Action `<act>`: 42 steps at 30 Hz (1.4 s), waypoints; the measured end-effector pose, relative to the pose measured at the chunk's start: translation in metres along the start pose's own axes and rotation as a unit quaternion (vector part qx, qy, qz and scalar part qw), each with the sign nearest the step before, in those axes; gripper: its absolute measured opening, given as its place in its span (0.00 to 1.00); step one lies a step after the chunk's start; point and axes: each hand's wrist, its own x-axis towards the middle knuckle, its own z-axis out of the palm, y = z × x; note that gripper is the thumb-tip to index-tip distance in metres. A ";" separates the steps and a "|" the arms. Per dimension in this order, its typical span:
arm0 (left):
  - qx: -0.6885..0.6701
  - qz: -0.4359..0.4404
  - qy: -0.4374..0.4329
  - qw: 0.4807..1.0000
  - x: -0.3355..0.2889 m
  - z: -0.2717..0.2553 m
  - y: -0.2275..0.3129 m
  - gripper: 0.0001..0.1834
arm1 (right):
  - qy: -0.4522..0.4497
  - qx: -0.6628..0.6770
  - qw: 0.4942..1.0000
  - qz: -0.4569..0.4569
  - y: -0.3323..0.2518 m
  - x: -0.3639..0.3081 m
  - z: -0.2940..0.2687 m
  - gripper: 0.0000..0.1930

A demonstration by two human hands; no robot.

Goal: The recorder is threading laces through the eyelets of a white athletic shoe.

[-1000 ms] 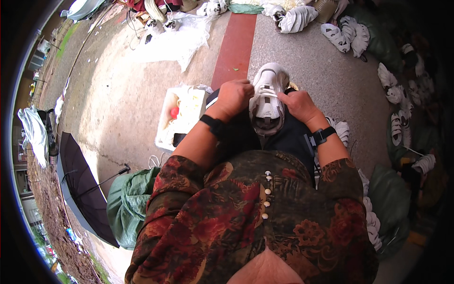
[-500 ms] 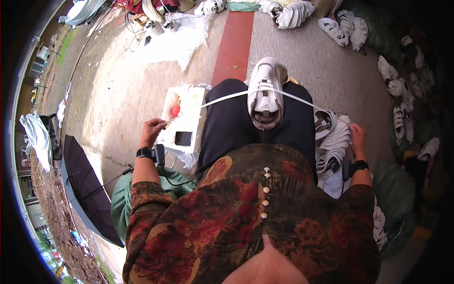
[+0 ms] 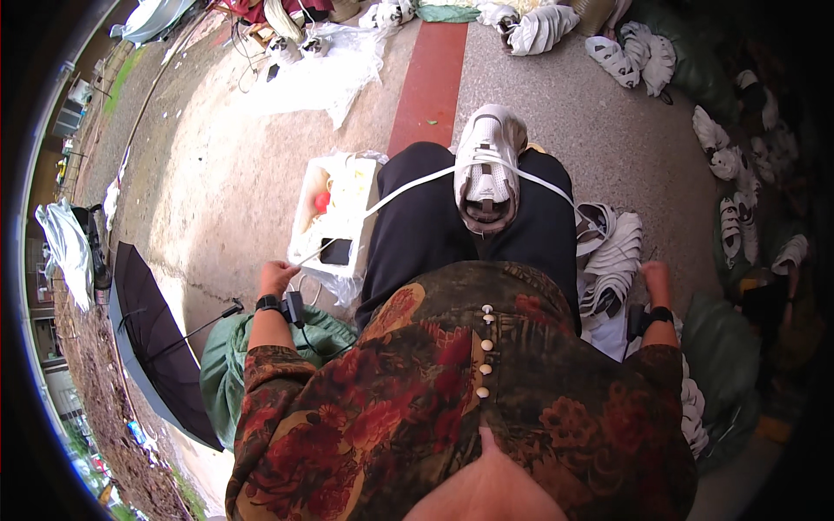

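Note:
A white and grey sneaker (image 3: 486,189) rests between my knees, its opening toward me. From its upper a white shoelace (image 3: 415,184) runs out to both sides, over my dark trousers. My left hand (image 3: 277,276) pinches one end of the lace, beside a white foam box (image 3: 354,260). On the other side the lace passes over my right thigh toward a stack of white shoe uppers (image 3: 615,265). My right hand (image 3: 656,280) is closed next to that stack; the lace's last stretch is hard to follow against the uppers, but it leads toward these fingers.
The box holds a red round thing (image 3: 322,201) and a dark rectangular piece (image 3: 335,251). An open black umbrella (image 3: 156,339) lies at the left by a green sack (image 3: 228,365). More bundled uppers (image 3: 543,30) lie on the concrete floor at the back and right.
Both hands have come down closer to my body, with the lace drawn along at a steeper slant. The sneaker stays between my knees.

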 end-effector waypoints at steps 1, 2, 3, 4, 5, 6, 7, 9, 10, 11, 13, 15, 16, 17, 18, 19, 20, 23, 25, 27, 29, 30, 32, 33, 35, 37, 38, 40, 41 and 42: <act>-0.003 0.014 0.018 1.000 -0.003 0.006 0.020 0.15 | -0.081 0.141 0.987 0.013 -0.035 0.008 0.007 0.04; -0.086 -0.021 -0.032 0.996 -0.011 0.011 0.050 0.15 | -0.163 0.275 0.947 0.026 -0.097 0.004 0.010 0.07; -0.170 -0.052 -0.085 0.980 -0.021 0.013 0.093 0.15 | -0.193 0.299 0.933 -0.052 -0.165 -0.012 0.005 0.09; -0.257 -0.004 -0.145 0.956 -0.027 0.019 0.133 0.13 | -0.226 0.332 0.913 -0.073 -0.212 -0.022 0.003 0.07; -0.339 0.044 -0.203 0.917 -0.034 0.025 0.173 0.12 | -0.276 0.335 0.895 -0.106 -0.242 -0.022 0.009 0.06; -0.351 0.065 -0.248 0.901 -0.046 0.032 0.209 0.11 | -0.282 0.312 0.900 -0.116 -0.286 -0.033 0.015 0.06; -0.362 0.088 -0.293 0.880 -0.056 0.040 0.244 0.09 | -0.291 0.333 0.881 -0.169 -0.312 -0.036 0.027 0.05; -0.275 0.219 -0.364 0.862 -0.072 0.048 0.306 0.09 | -0.267 0.383 0.845 -0.262 -0.349 -0.035 0.052 0.03; -0.243 0.245 -0.380 0.858 -0.066 0.058 0.323 0.07 | -0.203 0.327 0.874 -0.296 -0.360 -0.028 0.065 0.03; -0.211 0.269 -0.394 0.853 -0.057 0.069 0.335 0.06 | -0.174 0.398 0.851 -0.294 -0.375 -0.029 0.079 0.04; -0.247 0.275 -0.351 0.860 -0.040 0.092 0.352 0.06 | -0.113 0.439 0.843 -0.289 -0.387 -0.024 0.100 0.07; -0.283 0.278 -0.307 0.865 -0.034 0.105 0.357 0.07 | -0.110 0.399 0.868 -0.274 -0.388 -0.023 0.107 0.09; -0.292 0.280 -0.298 0.864 -0.033 0.108 0.359 0.07 | -0.106 0.361 0.890 -0.257 -0.388 -0.023 0.109 0.11; -0.301 0.283 -0.289 0.864 -0.032 0.110 0.359 0.07 | -0.107 0.359 0.891 -0.257 -0.388 -0.021 0.110 0.11; -0.272 0.297 -0.272 0.874 -0.031 0.112 0.358 0.07 | -0.094 0.327 0.902 -0.268 -0.389 -0.021 0.108 0.11; -0.274 0.294 -0.273 0.874 -0.030 0.114 0.357 0.07 | -0.081 0.293 0.911 -0.278 -0.390 -0.022 0.107 0.11; -0.279 0.310 -0.249 0.874 -0.030 0.115 0.355 0.07 | -0.084 0.292 0.912 -0.277 -0.391 -0.023 0.106 0.11; -0.281 0.334 -0.224 0.872 -0.028 0.118 0.354 0.08 | -0.052 0.246 0.926 -0.281 -0.394 -0.023 0.110 0.11; -0.274 0.344 -0.227 0.869 -0.028 0.118 0.357 0.08 | 0.036 0.152 0.938 -0.311 -0.394 -0.020 0.117 0.08; -0.285 0.324 -0.223 0.874 -0.032 0.118 0.356 0.08 | 0.047 0.151 0.933 -0.324 -0.396 -0.019 0.122 0.09; -0.282 0.330 -0.214 0.875 -0.031 0.120 0.355 0.08 | 0.056 0.151 0.927 -0.340 -0.399 -0.022 0.124 0.11; -0.280 0.338 -0.206 0.875 -0.030 0.120 0.354 0.08 | 0.074 0.102 0.919 -0.373 -0.404 -0.026 0.121 0.10; -0.260 0.341 -0.196 0.882 -0.030 0.121 0.353 0.08 | 0.092 0.055 0.907 -0.406 -0.409 -0.028 0.118 0.10; -0.242 0.345 -0.187 0.887 -0.034 0.118 0.357 0.08 | 0.032 0.088 0.919 -0.382 -0.408 -0.024 0.116 0.09; -0.236 0.327 -0.183 0.896 -0.044 0.114 0.363 0.08 | -0.027 0.123 0.926 -0.357 -0.403 -0.020 0.113 0.09; -0.230 0.309 -0.178 0.905 -0.059 0.109 0.368 0.07 | -0.003 0.215 0.928 -0.305 -0.398 -0.022 0.113 0.08; -0.272 0.291 -0.213 0.892 -0.064 0.109 0.371 0.07 | 0.041 0.224 0.927 -0.297 -0.398 -0.024 0.116 0.09; -0.313 0.284 -0.248 0.872 -0.071 0.113 0.374 0.06 | 0.102 0.166 0.921 -0.337 -0.399 -0.032 0.122 0.09; -0.311 0.285 -0.248 0.873 -0.074 0.116 0.378 0.06 | 0.163 0.105 0.907 -0.373 -0.398 -0.037 0.123 0.08; -0.298 0.280 -0.254 0.876 -0.075 0.119 0.381 0.06 | 0.113 0.062 0.921 -0.368 -0.399 -0.044 0.117 0.06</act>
